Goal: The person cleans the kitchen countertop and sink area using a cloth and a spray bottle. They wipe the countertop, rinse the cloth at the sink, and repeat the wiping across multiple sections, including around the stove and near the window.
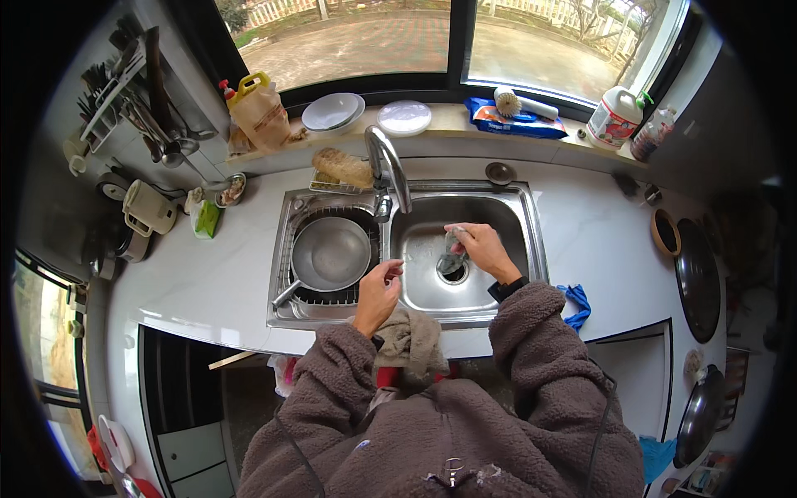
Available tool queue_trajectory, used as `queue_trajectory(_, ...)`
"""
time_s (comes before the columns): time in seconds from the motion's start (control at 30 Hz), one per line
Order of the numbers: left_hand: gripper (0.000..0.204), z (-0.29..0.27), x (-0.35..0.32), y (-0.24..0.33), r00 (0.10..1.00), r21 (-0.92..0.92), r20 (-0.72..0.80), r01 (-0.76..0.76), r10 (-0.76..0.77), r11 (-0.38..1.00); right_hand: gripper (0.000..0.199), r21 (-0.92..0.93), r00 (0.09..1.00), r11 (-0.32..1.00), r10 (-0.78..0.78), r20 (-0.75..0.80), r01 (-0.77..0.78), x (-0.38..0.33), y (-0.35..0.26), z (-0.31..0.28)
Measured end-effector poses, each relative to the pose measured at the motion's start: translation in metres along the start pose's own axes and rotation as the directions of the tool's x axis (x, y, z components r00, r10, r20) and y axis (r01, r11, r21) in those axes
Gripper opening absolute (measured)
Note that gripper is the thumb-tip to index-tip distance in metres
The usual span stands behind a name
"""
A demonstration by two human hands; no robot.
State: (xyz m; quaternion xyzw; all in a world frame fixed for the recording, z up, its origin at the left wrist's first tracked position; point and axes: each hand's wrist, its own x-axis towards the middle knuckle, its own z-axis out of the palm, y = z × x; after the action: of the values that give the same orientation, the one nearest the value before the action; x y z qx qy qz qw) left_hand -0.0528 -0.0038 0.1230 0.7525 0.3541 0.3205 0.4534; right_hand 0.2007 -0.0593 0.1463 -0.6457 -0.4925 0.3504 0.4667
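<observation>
My right hand [488, 251] is over the right sink basin [498, 220]. Its fingers close on a greyish-green, partly see-through thing [451, 263] that hangs just above the drain; I cannot tell its kind. By the divider between the basins is my left hand [378, 292], its thumb and fingers drawn together toward the right basin. Something small and pale may be at those fingertips, too small to name. Left of that hand, a grey metal wok [331, 254] rests on a black wire rack in the left basin. The chrome faucet [387, 170] rises behind the divider.
A brown sponge-like pad [343, 168] lies on a small rack behind the left basin. A round metal strainer [500, 173] sits at the back right. Blue gloves or cloth [575, 307] lie right of the sink. A brown towel [413, 342] hangs at the front edge.
</observation>
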Motion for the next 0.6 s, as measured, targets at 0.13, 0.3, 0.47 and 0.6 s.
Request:
queue_trajectory(0.13,0.035,0.045,0.027,0.005,1.000,0.007,-0.028,0.010,-0.010,1.000,0.027,-0.736,0.997,0.677,-0.031,-0.065,-0.027,0.004,0.011,-0.019)
queue_trajectory(0.3,0.045,0.038,0.059,-0.028,0.973,0.226,-0.202,0.155,-0.110,0.962,0.028,-0.609,0.917,0.792,-0.205,-0.343,-0.051,0.012,0.028,-0.010)
queue_trajectory(0.47,0.070,0.014,0.101,-0.063,0.944,0.451,-0.257,-0.072,0.206,0.890,0.033,0.395,0.902,0.903,0.306,-0.305,-0.173,0.029,0.066,0.025)
queue_trajectory(0.6,0.077,0.007,0.137,-0.076,0.980,0.321,-0.053,-0.164,0.191,0.933,0.031,0.885,0.722,0.336,0.692,0.002,-0.324,0.028,0.114,0.064)
